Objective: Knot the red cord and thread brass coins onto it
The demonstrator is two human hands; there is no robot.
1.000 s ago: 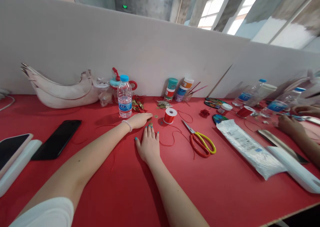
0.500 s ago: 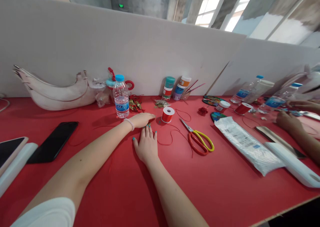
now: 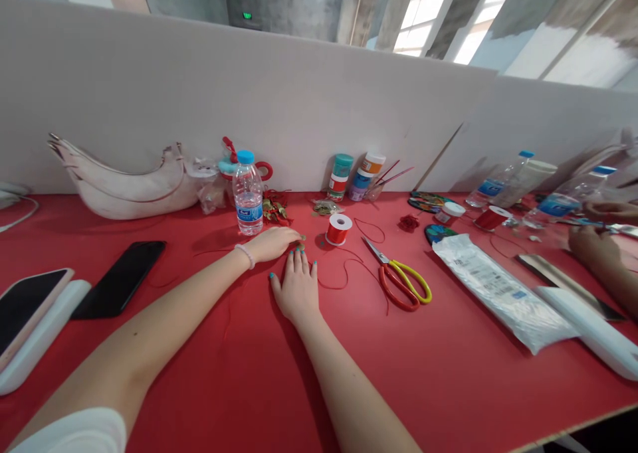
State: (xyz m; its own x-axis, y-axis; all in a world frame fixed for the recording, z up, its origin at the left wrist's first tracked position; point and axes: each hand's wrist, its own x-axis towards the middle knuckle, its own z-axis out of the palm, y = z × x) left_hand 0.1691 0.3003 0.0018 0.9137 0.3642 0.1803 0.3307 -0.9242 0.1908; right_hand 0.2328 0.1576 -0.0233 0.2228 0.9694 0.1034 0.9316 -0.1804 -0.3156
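My right hand [image 3: 298,285] lies flat, palm down, on the red table [image 3: 249,373], its fingers stretched out and together. Just behind it my left hand [image 3: 273,242], with a bead bracelet at the wrist, rests on the table with its fingers drawn together. Its fingertips touch small gold-coloured pieces that are too tiny to name. A red thread spool [image 3: 339,229] stands a little to the right of both hands. A loose red thread [image 3: 343,280] runs from it past my right hand. Red and yellow scissors [image 3: 403,281] lie further right.
A water bottle [image 3: 248,194] stands behind my left hand. A black phone [image 3: 118,279] and a device on a white case [image 3: 30,317] lie at left, and a white bag [image 3: 124,187] by the divider. Paint jars [image 3: 356,174], a plastic packet [image 3: 503,292] and another person's hands [image 3: 595,248] are at right.
Both hands stay in nearly the same place. My left fingertips shift slightly over the small pieces, and the view wobbles a little.
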